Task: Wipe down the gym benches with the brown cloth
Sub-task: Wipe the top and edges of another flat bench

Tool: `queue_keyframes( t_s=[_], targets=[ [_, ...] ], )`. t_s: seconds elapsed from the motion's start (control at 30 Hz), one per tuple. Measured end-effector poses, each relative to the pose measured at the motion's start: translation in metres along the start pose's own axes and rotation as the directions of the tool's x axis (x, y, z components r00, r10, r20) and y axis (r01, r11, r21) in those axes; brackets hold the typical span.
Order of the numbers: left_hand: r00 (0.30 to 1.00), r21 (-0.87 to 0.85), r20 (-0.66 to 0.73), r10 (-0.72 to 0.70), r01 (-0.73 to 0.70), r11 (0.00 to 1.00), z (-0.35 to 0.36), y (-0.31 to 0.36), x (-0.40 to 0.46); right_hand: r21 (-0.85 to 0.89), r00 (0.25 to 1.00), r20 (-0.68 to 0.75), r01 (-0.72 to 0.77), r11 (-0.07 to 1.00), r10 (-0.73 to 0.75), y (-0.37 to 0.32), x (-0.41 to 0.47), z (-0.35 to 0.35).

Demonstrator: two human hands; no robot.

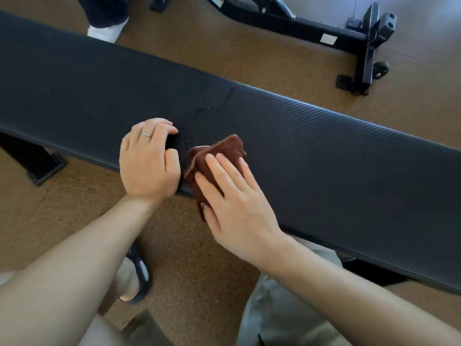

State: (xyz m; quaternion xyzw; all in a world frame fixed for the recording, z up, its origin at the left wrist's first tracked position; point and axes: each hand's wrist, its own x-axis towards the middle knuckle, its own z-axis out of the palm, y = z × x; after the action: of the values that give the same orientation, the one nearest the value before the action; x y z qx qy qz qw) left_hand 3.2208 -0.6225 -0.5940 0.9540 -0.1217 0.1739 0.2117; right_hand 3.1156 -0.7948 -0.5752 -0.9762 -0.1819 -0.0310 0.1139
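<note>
Head view. A tan, speckled floor (287, 61) lies under a long black padded bench (324, 151) that crosses the picture from upper left to lower right; a second black bench frame (311, 26) stands beyond it. The brown cloth (219, 151), bunched, lies on the near edge of the bench pad, part of it hanging over the edge. I see my right hand (232, 193) laid flat on the cloth with fingers straight, pressing it to the pad. My left hand (147, 158), ring on one finger, rests just beside the cloth with fingers curled; it seems to hold nothing, though its fingertips are hidden. Dark damp-looking marks (209, 108) show on the pad just beyond the hands. I judge the wiping to be under way at mid-bench: I cannot tell which stretches are already clean, and the far bench looks untouched.
</note>
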Motion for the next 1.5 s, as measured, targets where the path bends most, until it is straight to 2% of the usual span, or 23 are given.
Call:
queue_keyframes(
  t_s=[0.1,0.23,0.4,0.47,0.57,0.73,0.87,1.13,1.23,1.33,1.43,1.5],
  targets=[
    [1.0,-0.016,-0.004,-0.01,0.01,1.0,-0.002,-0.001,0.001,-0.066,0.996,0.003,0.09,0.994,-0.09,-0.004,0.017,0.004],
    [1.0,-0.022,0.001,-0.02,0.02,1.0,-0.002,0.002,0.001,-0.011,0.993,-0.013,0.118,0.993,-0.118,0.011,-0.001,0.002],
    [1.0,-0.026,-0.012,-0.016,0.015,1.0,0.0,0.002,0.0,-0.028,0.998,-0.059,0.013,1.0,-0.015,0.073,-0.106,-0.019],
    [1.0,-0.024,-0.022,-0.007,0.006,1.0,0.002,0.001,-0.001,-0.031,0.998,-0.056,-0.023,0.999,0.021,0.082,-0.123,-0.025],
    [0.999,-0.031,-0.035,0.005,-0.006,0.999,0.004,0.001,-0.001,-0.041,0.999,-0.048,0.01,0.999,-0.012,0.071,-0.096,-0.019],
    [0.999,-0.045,-0.052,-0.01,0.008,0.999,0.003,0.002,-0.002,-0.009,0.984,-0.039,0.175,0.985,-0.175,0.034,-0.006,-0.002],
    [0.999,-0.052,-0.035,-0.024,0.023,0.998,0.002,0.002,-0.001,0.023,0.987,-0.044,0.158,0.987,-0.157,0.017,0.013,0.001],
    [0.999,-0.033,-0.029,-0.023,0.022,0.999,0.003,0.003,-0.002,0.008,0.999,0.013,0.041,0.999,-0.041,0.089,-0.117,-0.033],
    [0.999,-0.032,-0.046,-0.024,0.023,0.999,0.004,0.005,-0.002,0.039,0.997,-0.005,0.077,0.996,-0.077,0.085,-0.084,-0.025],
    [0.998,-0.032,-0.048,-0.035,0.033,0.999,0.003,0.005,-0.002,0.081,0.992,-0.058,0.121,0.989,-0.116,0.066,-0.003,-0.008],
    [0.999,-0.035,-0.034,-0.026,0.025,0.999,0.002,0.004,-0.001,0.09,0.994,-0.1,0.042,0.995,-0.033,0.046,0.066,0.003],
    [1.0,-0.028,-0.024,-0.019,0.018,0.999,0.003,0.004,0.0,0.108,0.991,-0.132,-0.014,0.994,0.029,0.041,0.076,0.004]
  ],
)
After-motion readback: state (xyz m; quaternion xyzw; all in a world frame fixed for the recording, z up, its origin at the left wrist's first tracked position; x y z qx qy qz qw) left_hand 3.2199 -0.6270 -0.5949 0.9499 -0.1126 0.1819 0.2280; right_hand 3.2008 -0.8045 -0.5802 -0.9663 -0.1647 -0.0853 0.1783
